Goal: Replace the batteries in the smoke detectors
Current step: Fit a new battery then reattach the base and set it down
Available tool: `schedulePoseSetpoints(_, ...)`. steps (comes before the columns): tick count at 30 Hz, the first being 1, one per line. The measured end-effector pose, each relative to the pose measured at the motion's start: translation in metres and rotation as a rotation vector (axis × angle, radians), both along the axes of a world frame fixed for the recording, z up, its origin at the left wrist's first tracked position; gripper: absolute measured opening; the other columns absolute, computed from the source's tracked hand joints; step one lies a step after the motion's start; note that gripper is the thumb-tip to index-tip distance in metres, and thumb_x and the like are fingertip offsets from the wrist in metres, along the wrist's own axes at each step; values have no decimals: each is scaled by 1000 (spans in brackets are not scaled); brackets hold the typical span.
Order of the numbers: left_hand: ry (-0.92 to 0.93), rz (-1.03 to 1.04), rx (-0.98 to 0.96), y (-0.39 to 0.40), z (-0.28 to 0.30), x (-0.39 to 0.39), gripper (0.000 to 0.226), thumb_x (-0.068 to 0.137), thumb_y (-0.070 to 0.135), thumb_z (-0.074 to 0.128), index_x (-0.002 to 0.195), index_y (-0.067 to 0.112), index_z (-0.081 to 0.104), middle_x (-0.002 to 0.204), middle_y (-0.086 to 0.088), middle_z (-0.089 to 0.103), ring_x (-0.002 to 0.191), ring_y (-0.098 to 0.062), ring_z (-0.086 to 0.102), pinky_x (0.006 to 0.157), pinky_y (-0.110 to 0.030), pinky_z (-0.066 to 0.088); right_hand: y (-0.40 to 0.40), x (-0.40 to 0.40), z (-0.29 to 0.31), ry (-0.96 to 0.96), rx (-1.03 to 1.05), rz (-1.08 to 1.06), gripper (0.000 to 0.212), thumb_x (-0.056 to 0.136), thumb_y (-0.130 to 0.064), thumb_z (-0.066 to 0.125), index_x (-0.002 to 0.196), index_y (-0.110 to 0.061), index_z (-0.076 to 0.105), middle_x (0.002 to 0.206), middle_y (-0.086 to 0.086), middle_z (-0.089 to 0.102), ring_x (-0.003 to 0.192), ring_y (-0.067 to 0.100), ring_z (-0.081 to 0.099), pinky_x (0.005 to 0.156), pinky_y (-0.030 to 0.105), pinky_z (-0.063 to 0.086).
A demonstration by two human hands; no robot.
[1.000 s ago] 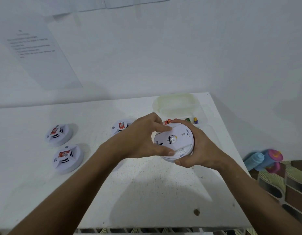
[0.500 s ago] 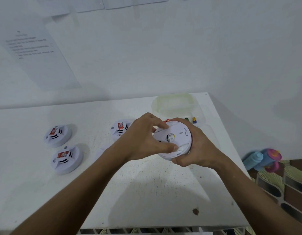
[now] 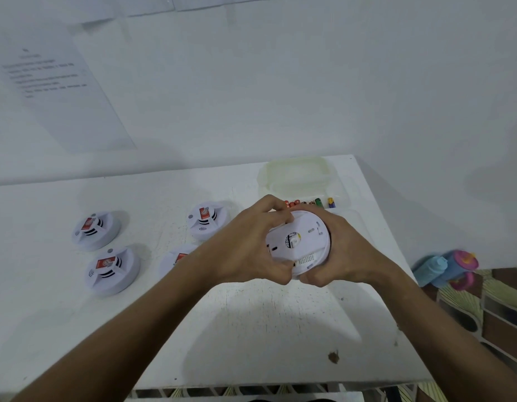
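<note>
1. A white round smoke detector (image 3: 302,242) is held above the white table (image 3: 266,329), its flat back side turned up toward the camera.
2. The left hand (image 3: 248,245) is wrapped around the detector's left edge, with its fingers (image 3: 276,216) curled tight over the top rim and the thumb pressed at the lower rim.
3. The right hand (image 3: 342,250) is cupped around the right and under side of the same detector, its fingers clenched on the casing.
4. Four more detectors are seen on the table to the left: a far-left one (image 3: 96,229), one nearer the front (image 3: 112,269), one behind the left hand (image 3: 208,220), and one partly hidden by the left forearm (image 3: 176,259).
5. A translucent plastic box (image 3: 296,177) stands open at the far right of the table; a row of coloured batteries (image 3: 309,202) is seen in it, just behind the hands.
6. A printed sheet of paper (image 3: 57,91) is fixed to the wall; its text is too blurred to be read.
7. Blue and pink bottles (image 3: 445,268) lie beyond the table's right edge.
</note>
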State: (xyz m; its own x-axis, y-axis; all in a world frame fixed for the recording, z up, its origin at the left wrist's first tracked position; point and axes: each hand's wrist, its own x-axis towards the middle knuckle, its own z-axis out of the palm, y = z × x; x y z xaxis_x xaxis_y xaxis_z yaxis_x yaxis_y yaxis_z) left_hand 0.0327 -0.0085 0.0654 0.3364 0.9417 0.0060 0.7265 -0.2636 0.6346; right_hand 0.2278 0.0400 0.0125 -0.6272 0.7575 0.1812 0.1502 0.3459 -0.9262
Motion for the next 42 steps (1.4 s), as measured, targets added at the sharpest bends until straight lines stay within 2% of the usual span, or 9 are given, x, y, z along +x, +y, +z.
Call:
schedulePoseSetpoints(5,8,-50,23,0,-2,-3,58,66,25,82,119,21,61,119,16,42,95,-6,51,69,-9,45,-1,1,-4,-9,-38,-9,86,51,-15,88,129,-21,51,117,-9,64,112,15,61,89,21,52)
schedulePoseSetpoints(11,-240,51,-13,-4,-11,-11,64,73,25,84,131,30,57,127,19,43,112,-5,53,80,-21,56,2,7,-1,0,-43,-51,94,52,-32,84,136,-16,47,127,-1,59,118,23,57,95,40,54)
schedulePoseSetpoints(16,-277,52,-174,-5,-13,-19,93,68,40,84,144,43,30,135,25,46,110,0,58,85,-21,56,3,11,2,99,-75,-51,93,50,-30,86,134,-14,49,128,0,59,121,23,56,94,34,54)
schedulePoseSetpoints(19,-277,48,-135,-6,-15,-21,79,73,29,83,139,37,41,128,16,60,107,-5,62,84,-30,58,1,10,4,122,-110,-31,94,48,-27,88,133,-18,50,127,-2,58,120,21,56,90,31,54)
schedulePoseSetpoints(25,-273,46,-97,-7,-13,-32,73,72,24,85,136,32,50,117,13,66,104,-13,64,74,-25,56,3,6,4,-252,70,-23,109,49,-44,89,143,-34,35,138,-18,43,125,5,44,91,17,43)
schedulePoseSetpoints(31,-291,102,-23,-9,-12,-29,68,72,28,84,128,44,47,111,21,66,97,-4,63,72,-15,52,0,-1,9,-417,270,-66,99,50,-50,83,131,-42,27,129,-20,29,120,6,34,101,26,38)
schedulePoseSetpoints(35,-321,99,-10,-11,-15,-29,64,74,25,82,124,48,49,112,26,64,101,-3,62,75,-15,52,2,0,11,-356,235,-36,104,51,-42,84,138,-38,29,127,-16,34,113,-4,41,82,6,42)
schedulePoseSetpoints(37,-331,110,-3,-11,-18,-31,65,74,25,83,128,43,50,117,26,62,105,-2,60,77,-15,52,1,1,12,-262,190,-46,97,50,-41,83,134,-36,35,128,-15,42,113,2,47,81,12,46)
schedulePoseSetpoints(42,-186,86,-2,-11,-26,-29,87,63,48,86,127,66,31,134,38,40,116,12,46,85,-6,46,-2,3,13,-34,-23,-31,91,53,-19,90,126,-30,38,121,-7,52,114,13,56,79,23,56)
